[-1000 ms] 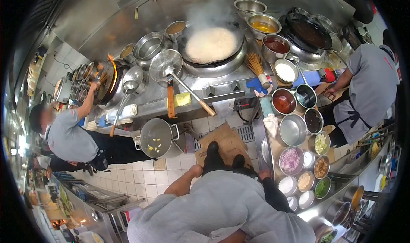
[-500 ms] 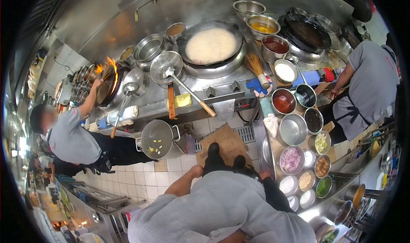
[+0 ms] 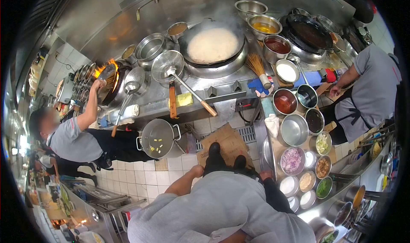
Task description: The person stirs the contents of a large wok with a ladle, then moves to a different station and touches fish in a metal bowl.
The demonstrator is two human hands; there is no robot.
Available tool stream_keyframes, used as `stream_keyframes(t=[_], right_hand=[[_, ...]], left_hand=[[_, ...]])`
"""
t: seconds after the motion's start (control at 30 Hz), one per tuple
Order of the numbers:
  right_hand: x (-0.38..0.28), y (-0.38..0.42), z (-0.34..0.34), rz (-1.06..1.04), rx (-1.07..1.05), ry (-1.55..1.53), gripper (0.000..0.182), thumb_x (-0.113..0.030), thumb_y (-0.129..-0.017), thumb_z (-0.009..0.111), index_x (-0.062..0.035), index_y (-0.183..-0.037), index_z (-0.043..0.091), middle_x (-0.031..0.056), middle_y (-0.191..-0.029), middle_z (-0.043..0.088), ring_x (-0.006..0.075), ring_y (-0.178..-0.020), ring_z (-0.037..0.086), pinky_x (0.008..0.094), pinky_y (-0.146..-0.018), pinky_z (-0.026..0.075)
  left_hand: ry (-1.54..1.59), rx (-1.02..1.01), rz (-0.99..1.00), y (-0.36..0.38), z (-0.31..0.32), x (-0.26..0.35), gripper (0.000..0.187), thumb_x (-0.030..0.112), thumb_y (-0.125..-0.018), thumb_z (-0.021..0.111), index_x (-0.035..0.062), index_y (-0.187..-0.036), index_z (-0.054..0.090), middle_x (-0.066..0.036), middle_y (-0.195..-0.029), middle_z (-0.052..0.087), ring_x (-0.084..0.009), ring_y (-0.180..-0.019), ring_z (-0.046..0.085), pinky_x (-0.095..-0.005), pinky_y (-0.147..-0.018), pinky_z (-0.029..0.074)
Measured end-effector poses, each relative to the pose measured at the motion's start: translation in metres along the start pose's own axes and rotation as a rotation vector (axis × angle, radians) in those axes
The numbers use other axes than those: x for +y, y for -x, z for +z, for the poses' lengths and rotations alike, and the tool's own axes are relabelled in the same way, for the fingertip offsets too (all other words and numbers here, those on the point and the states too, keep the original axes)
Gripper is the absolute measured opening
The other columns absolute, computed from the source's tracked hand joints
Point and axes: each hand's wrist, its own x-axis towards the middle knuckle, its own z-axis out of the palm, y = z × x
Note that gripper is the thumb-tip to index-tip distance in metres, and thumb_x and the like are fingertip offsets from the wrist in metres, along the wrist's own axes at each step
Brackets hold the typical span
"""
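Observation:
I look down on my own grey-shirted body standing on a cardboard sheet (image 3: 226, 138) in front of the stove. My left arm is bare, and my left hand (image 3: 196, 170) ends by my hip with its fingers hidden. Only a small part of my right hand (image 3: 265, 174) shows, at the edge of the steel counter (image 3: 270, 151) that carries several bowls of ingredients. Nothing is visibly held in either hand. Ahead, a large wok of pale liquid (image 3: 212, 45) steams, and a strainer ladle (image 3: 167, 66) rests beside it.
A person in grey at the left holds a flaming wok (image 3: 109, 78). Another person in grey stands at the right by a dark wok (image 3: 308, 28). A steel pot (image 3: 158, 139) stands on the tiled floor. Sauce bowls (image 3: 285, 101) and a bamboo brush (image 3: 257, 67) crowd the stove.
The flames at the left person's wok have grown and that person has leaned in. My own arms and body have not moved.

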Motion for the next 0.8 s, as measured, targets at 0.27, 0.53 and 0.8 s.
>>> stream_keyframes(t=[0.27, 0.53, 0.8], right_hand=[[-0.001, 0.001, 0.001, 0.218, 0.063, -0.39, 0.032, -0.031, -0.073, 0.046, -0.0093, -0.088, 0.063, 0.0161, -0.097, 0.058, 0.0334, -0.092, 0.055, 0.0401, -0.083, 0.041], [-0.002, 0.004, -0.01, 0.113, 0.055, -0.343, 0.029, -0.029, -0.074, 0.046, -0.009, -0.088, 0.063, 0.0154, -0.097, 0.059, 0.033, -0.091, 0.055, 0.0403, -0.083, 0.042], [0.003, 0.0, -0.001, -0.058, 0.047, -0.086, 0.027, -0.025, -0.075, 0.045, -0.0082, -0.087, 0.063, 0.0179, -0.096, 0.058, 0.0324, -0.089, 0.056, 0.0425, -0.077, 0.045]], left_hand=[[-0.065, -0.008, 0.094, -0.003, 0.0, -0.003, 0.022, 0.019, -0.07, 0.046, 0.0028, -0.067, 0.061, -0.019, -0.076, 0.06, -0.034, -0.074, 0.057, -0.0395, -0.067, 0.046], [-0.07, -0.029, 0.128, -0.01, 0.005, -0.011, 0.022, 0.019, -0.07, 0.046, 0.0028, -0.067, 0.061, -0.018, -0.076, 0.06, -0.0343, -0.074, 0.057, -0.0393, -0.066, 0.046], [-0.117, -0.019, 0.208, -0.026, 0.033, -0.036, 0.023, 0.02, -0.07, 0.047, 0.0019, -0.066, 0.06, -0.02, -0.074, 0.059, -0.0345, -0.074, 0.057, -0.0397, -0.067, 0.046]])
